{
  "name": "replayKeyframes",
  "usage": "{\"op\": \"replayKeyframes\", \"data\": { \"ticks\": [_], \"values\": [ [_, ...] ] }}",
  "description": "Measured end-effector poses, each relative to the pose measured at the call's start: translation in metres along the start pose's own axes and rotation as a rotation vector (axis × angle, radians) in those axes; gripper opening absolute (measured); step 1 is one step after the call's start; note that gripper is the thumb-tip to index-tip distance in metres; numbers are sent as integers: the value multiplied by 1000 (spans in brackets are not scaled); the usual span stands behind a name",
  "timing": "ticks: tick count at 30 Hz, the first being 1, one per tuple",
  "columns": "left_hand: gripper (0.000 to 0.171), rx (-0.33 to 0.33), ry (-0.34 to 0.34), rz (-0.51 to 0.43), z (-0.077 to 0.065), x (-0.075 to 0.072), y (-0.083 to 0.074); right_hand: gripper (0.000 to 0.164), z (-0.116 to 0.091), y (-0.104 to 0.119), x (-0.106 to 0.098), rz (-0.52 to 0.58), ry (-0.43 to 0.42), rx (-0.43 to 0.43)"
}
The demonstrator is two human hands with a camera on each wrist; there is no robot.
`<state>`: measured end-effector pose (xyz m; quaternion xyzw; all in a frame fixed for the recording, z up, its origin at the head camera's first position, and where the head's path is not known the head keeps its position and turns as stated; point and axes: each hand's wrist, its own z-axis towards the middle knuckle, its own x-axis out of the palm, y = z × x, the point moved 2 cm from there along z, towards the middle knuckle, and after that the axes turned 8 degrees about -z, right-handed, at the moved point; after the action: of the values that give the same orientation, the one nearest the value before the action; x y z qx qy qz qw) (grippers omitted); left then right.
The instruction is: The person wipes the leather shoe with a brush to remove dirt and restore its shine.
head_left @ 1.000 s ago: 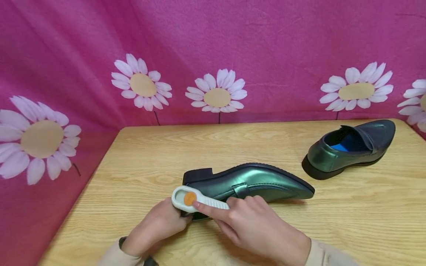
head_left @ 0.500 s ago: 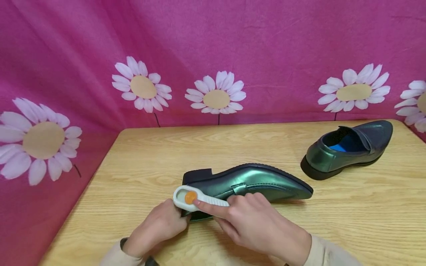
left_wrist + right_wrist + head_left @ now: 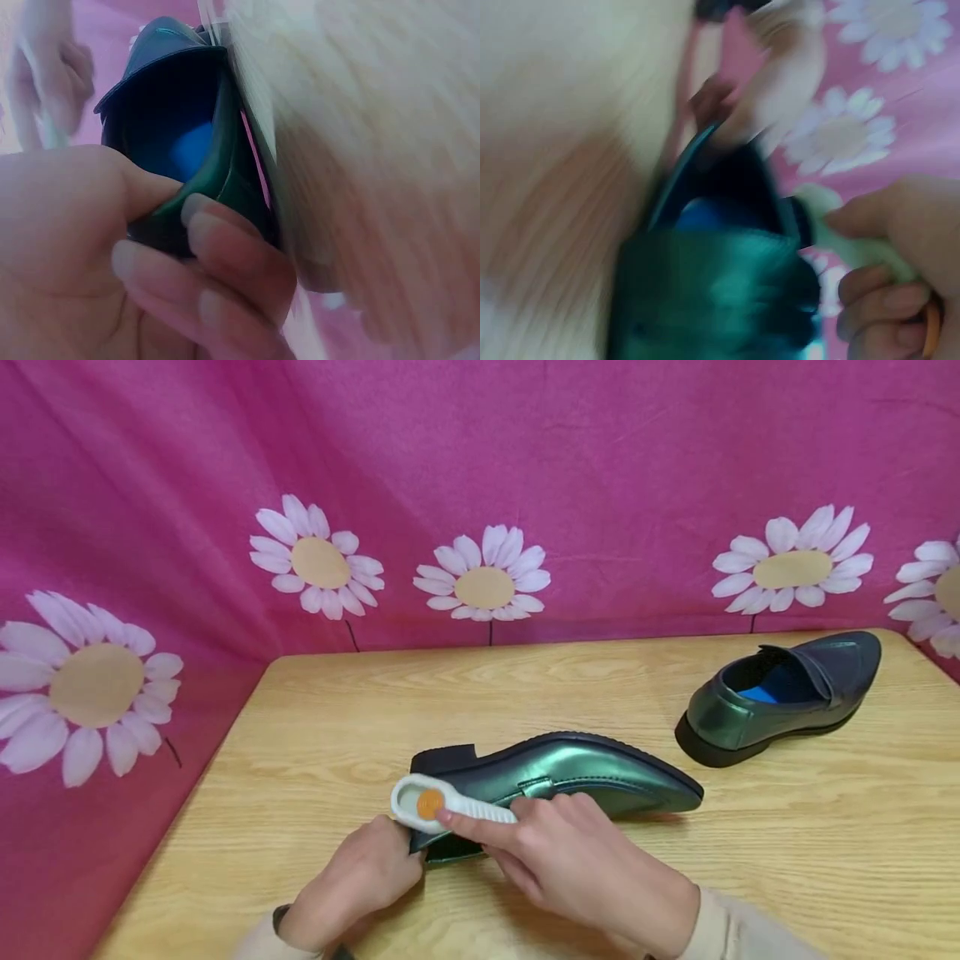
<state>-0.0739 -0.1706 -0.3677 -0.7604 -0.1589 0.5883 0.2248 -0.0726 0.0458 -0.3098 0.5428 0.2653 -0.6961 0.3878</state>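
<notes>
The left hand (image 3: 367, 864) pinches a green shoe (image 3: 577, 768), lying on its side, by the heel end. The right hand (image 3: 592, 868) grips a white tool (image 3: 483, 810) over it.

A: Where does the head camera look from?
B: Above the near side, forward and down, far enough back to frame the pale wood-grain tabletop (image 3: 337, 710) and magenta cloth printed with white daisies (image 3: 600, 460).
A: And the wrists?
B: Both sit close, pictures turned sideways. The left faces heel to toe along the shiny dark-green loafer (image 3: 570, 764); the right faces back from its toe.
A: Shared?
B: Its bright-blue insole (image 3: 195, 146).
</notes>
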Motion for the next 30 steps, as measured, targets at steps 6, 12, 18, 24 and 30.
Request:
{"op": "replayKeyframes", "data": {
  "ticks": [6,12,18,24,30],
  "values": [
    [7,-13,-13,-10,0,0,0,51,5,-8,6,9,-54,-46],
    [9,-19,-25,-6,0,-1,-2,50,6,-8,1,46,-27,-57],
    [12,39,-33,-24,-1,1,1,56,-1,-8,1,46,-11,-144],
    [17,55,-50,84,2,0,-2,61,-32,-15,-7,220,95,-160],
    [61,140,-219,65,5,-7,-14,59,-73,-35,-16,226,21,-93]
  ]
}}
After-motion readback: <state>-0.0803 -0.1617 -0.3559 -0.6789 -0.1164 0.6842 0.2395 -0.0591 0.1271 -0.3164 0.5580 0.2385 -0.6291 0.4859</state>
